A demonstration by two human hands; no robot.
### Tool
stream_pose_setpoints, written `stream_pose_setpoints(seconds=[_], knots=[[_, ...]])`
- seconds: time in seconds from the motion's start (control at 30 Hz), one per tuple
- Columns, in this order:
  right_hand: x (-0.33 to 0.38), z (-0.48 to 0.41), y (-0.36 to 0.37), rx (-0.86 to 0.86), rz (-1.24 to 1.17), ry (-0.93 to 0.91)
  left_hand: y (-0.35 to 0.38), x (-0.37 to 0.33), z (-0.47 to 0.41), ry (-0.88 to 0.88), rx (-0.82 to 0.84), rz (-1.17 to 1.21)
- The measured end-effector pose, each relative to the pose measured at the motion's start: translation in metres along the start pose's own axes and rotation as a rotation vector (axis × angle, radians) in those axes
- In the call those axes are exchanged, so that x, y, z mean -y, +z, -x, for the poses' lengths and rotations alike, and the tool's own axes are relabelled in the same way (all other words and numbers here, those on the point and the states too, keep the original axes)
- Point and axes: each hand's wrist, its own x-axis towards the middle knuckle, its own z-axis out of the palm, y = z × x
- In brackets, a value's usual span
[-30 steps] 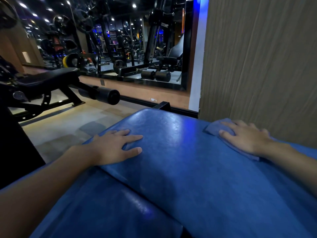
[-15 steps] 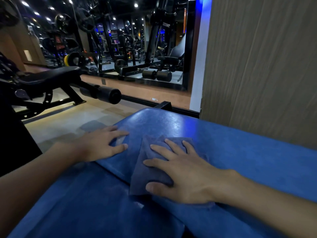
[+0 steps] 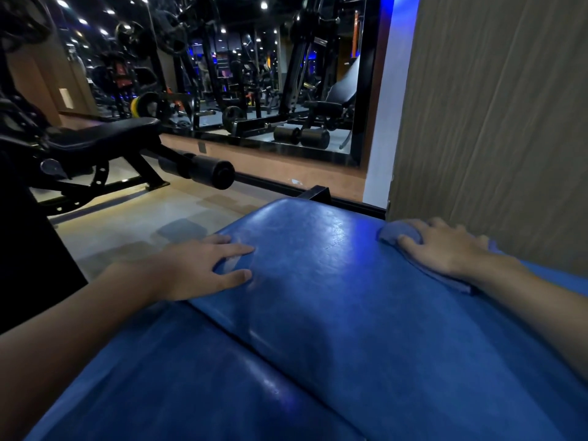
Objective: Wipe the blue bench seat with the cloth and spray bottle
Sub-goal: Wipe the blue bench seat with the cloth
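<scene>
The blue bench seat (image 3: 318, 281) fills the lower part of the view, glossy, with a seam running between two padded sections. My left hand (image 3: 203, 268) lies flat on its left edge, fingers spread, holding nothing. My right hand (image 3: 442, 246) presses flat on a blue-grey cloth (image 3: 394, 233) at the far right side of the seat, close to the wall. The cloth shows ahead of the fingers and under the wrist. No spray bottle is in view.
A wood-grain wall panel (image 3: 493, 122) rises directly behind my right hand. A black exercise bench with a roller pad (image 3: 210, 170) stands on the floor to the left. Behind it a large mirror (image 3: 254, 74) reflects gym machines.
My right hand has swept the cloth from the middle of the seat back to the far right side by the wall. My left hand stayed on the left edge.
</scene>
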Motion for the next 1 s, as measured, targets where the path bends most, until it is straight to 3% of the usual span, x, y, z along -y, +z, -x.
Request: stream_pose_setpoints(seconds=[0.13, 0.3, 0.4, 0.5, 0.67, 0.77, 0.87, 1.0], knots=[[0.056, 0.025, 0.008, -0.01, 0.001, -0.195, -0.002, 0.0, -0.001, -0.005, 0.004, -0.005], [0.145, 0.109, 0.013, -0.003, -0.002, -0.768, 0.0, 0.011, 0.005, 0.06, -0.107, 0.18], [0.15, 0.121, 0.014, 0.013, -0.049, -0.95, 0.001, 0.028, 0.01, 0.029, -0.118, 0.225], [0.13, 0.085, 0.015, -0.032, -0.049, -0.851, 0.002, 0.033, 0.015, -0.019, -0.04, 0.15], [0.04, -0.006, 0.004, -0.041, -0.014, -0.247, 0.001, 0.038, 0.016, 0.009, -0.019, 0.114], [0.024, -0.024, 0.004, -0.003, -0.04, -0.083, 0.003, 0.036, 0.016, 0.029, -0.013, 0.103], [0.06, -0.012, 0.006, -0.027, -0.02, -0.135, 0.005, 0.033, 0.015, 0.023, -0.02, 0.157], [0.139, 0.035, 0.013, -0.043, -0.058, -0.463, 0.002, 0.03, 0.019, 0.05, -0.07, 0.181]])
